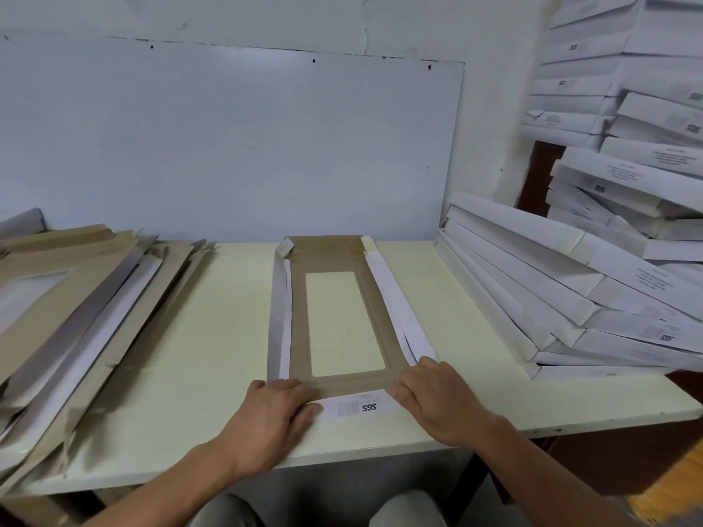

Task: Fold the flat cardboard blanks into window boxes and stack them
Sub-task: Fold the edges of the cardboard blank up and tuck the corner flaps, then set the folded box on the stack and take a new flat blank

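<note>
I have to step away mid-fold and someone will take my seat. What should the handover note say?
Left hand and right hand both grip the near end flap of the blank lying brown side up mid-table.
Its long side flaps are partly raised; near flap being folded, far end not yet.
Flat blanks are piled at left, finished boxes stacked at right.
Left: finish this box, stack it, continue.
</note>
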Motion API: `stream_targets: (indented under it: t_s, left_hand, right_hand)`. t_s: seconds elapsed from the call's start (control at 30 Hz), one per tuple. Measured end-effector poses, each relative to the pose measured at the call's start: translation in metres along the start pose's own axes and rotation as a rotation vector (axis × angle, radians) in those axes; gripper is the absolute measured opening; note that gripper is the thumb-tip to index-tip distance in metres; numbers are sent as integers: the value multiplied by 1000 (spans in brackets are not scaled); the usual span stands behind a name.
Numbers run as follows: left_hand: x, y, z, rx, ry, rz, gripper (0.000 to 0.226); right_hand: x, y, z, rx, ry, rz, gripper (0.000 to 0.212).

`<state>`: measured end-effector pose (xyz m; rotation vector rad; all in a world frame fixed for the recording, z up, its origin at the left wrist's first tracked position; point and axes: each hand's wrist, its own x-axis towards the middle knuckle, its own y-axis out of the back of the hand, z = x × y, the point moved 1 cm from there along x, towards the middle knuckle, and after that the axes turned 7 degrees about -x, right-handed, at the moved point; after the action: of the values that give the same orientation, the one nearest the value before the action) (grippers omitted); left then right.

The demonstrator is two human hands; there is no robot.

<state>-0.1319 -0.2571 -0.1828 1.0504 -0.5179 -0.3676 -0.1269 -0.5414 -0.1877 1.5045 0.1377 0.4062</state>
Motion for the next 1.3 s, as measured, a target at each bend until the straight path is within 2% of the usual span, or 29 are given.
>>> stream_targets:
  t_s: [0.13, 0.27, 0.4, 0.5, 0.6, 0.67, 0.7, 0.77, 0.83, 0.97, 1.17, 1.3]
  left_hand:
    - [-1, -8, 4, 108, 14, 23, 20]
    - [1, -9, 2, 84, 34, 6, 24]
    - [0, -9, 9, 22, 32, 30, 29]
    - [-1, -3, 22, -1, 22, 77, 30]
    - [-3, 4, 34, -19, -10, 138, 33]
    - [-5, 6, 41, -73, -40, 170, 35]
    - [-5, 7, 43, -126, -47, 172, 36]
    - [-5, 8, 46, -267, -69, 185, 36]
    - [-8, 6, 45, -335, -113, 247, 24]
    - [-16, -8, 27, -344, -83, 290, 43]
    - [-25, -26, 4, -224, 31, 257, 51]
    - [-24, -31, 6, -182, 93, 220, 54]
  right_hand:
    - [-2, -1, 1, -7, 5, 33, 48]
    - [-12, 5, -6, -106, 14, 1, 42]
    - [-23, 16, -37, -189, -73, 153, 29]
    - [-21, 18, -51, -185, -151, 233, 52]
    - [-13, 27, -45, -262, -180, 304, 45]
    - [-8, 37, -35, -326, -115, 415, 26]
    - [-3, 44, -28, -352, -62, 464, 23]
    - [9, 62, -13, -454, 49, 502, 27]
    - [20, 83, 4, -598, 137, 525, 27]
    - [30, 128, 43, -791, 221, 563, 37]
    - [17, 178, 109, -771, 95, 723, 31]
    - [-3, 199, 142, -653, -92, 761, 33]
